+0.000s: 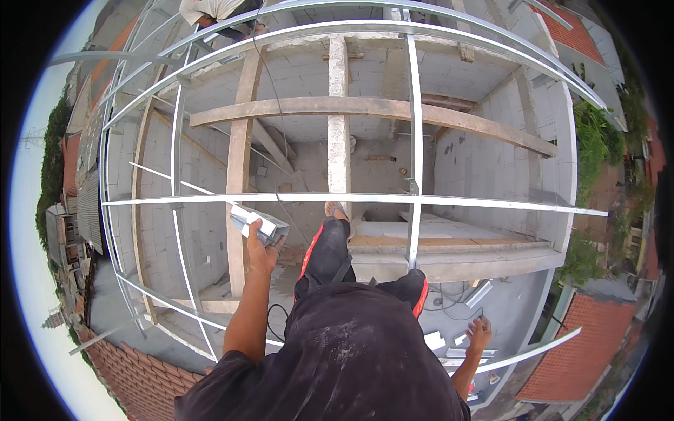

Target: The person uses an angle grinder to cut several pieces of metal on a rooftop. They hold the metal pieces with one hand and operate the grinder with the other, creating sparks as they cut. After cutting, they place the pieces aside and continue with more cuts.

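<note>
My left hand (262,249) is wrapped round a bundle of short metal channel pieces (270,224), silvery with bright white faces. It holds them just below a long metal truss bar (302,198) that runs across in front of me. Down at the right, my right hand (479,332) is apart from the bars, its fingers loosely bent and spread, with nothing visible in them. Beyond it lies a short metal channel offcut (479,293), and beside it are several bright cut pieces (434,341) on the grey surface below.
One foot (337,210) rests by a concrete beam (338,119). Wooden planks (309,107) cross the open rooms below. An upright metal bar (415,126) meets the cross bar. A dark cable (279,105) hangs down. Another person (217,14) crouches at the far left.
</note>
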The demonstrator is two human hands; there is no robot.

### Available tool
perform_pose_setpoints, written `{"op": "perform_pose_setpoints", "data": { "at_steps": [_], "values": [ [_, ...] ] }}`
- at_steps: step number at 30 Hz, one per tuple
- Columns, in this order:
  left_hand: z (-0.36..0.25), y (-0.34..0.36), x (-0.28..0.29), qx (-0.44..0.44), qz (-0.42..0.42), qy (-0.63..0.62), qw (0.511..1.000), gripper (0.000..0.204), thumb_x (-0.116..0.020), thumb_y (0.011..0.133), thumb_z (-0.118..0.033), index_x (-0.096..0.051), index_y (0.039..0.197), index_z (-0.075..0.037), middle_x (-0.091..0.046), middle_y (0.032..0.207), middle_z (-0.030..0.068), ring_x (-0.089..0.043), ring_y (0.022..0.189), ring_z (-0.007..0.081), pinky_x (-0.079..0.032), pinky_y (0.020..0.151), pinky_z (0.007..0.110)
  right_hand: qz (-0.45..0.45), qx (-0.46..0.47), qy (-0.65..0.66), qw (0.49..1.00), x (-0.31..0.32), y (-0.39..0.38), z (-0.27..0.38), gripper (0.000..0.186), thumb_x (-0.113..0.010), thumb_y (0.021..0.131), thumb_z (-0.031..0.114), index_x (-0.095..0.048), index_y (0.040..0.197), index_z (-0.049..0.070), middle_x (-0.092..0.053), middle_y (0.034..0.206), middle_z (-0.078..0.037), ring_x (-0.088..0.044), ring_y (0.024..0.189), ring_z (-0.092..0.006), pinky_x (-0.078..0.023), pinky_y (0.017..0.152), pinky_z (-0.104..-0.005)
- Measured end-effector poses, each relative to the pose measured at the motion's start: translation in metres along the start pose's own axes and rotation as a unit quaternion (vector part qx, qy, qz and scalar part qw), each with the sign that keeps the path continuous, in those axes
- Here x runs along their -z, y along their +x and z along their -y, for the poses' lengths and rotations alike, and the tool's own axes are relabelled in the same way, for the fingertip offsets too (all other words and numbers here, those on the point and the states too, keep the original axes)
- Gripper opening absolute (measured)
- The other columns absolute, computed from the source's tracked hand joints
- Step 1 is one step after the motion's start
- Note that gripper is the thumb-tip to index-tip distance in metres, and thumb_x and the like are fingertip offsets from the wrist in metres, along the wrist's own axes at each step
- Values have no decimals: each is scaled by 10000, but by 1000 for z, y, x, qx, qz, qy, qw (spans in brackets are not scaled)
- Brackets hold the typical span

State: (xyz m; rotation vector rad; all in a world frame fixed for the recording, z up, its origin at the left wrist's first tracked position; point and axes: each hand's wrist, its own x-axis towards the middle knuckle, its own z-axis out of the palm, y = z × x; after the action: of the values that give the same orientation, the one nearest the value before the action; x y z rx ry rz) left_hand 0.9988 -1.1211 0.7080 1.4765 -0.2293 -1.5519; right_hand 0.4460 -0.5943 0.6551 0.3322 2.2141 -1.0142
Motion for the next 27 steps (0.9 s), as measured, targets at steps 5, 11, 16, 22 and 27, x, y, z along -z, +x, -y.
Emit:
{"op": "perform_pose_setpoints", "data": {
  "at_steps": [5, 11, 16, 22, 27],
  "values": [
    [-34, 43, 1, 33, -26, -35, 999, 900, -830, 888, -450, -432, 1634, -142, -563, 1536, 113, -577, 1390, 367, -427, 1210, 678, -5, 54, -35, 998, -77, -26, 133, 602, -707, 1079, 274, -556, 1614, 42, -732, 1370, -172, -756, 1142, -293, -618, 878, -398],
    [-81, 122, 23, 37, -69, -42, 996, 893, -831, 896, -454, -439, 1633, -139, -572, 1536, 104, -572, 1391, 356, -435, 1207, 633, 34, 141, -94, 985, -202, -42, 297, 610, -730, 1075, 290, -574, 1602, 23, -733, 1355, -167, -755, 1137, -274, -617, 890, -373],
    [-125, 191, 65, 46, -114, -10, 992, 761, -833, 904, -470, -556, 1533, -143, -634, 1436, 82, -622, 1318, 291, -495, 1128, 573, 113, 232, -154, 954, -315, -71, 387, 638, -743, 1077, 324, -569, 1609, 17, -742, 1312, -147, -742, 1131, -239, -600, 895, -353],
    [-139, 238, 106, 65, -167, 87, 980, 644, -845, 880, -500, -634, 1387, -164, -673, 1224, 48, -689, 1106, 251, -556, 945, 530, 157, 263, -195, 932, -401, -119, 417, 641, -749, 1067, 336, -583, 1600, 20, -747, 1285, -139, -722, 1111, -224, -594, 889, -348],
    [-134, 254, 130, 97, -180, 118, 972, 585, -837, 865, -506, -676, 1312, -163, -693, 1156, 41, -695, 1074, 250, -565, 893, 510, 172, 280, -250, 911, -432, -146, 420, 650, -751, 1058, 339, -578, 1603, 29, -746, 1277, -158, -716, 1090, -216, -595, 886, -349]
  ]
}}
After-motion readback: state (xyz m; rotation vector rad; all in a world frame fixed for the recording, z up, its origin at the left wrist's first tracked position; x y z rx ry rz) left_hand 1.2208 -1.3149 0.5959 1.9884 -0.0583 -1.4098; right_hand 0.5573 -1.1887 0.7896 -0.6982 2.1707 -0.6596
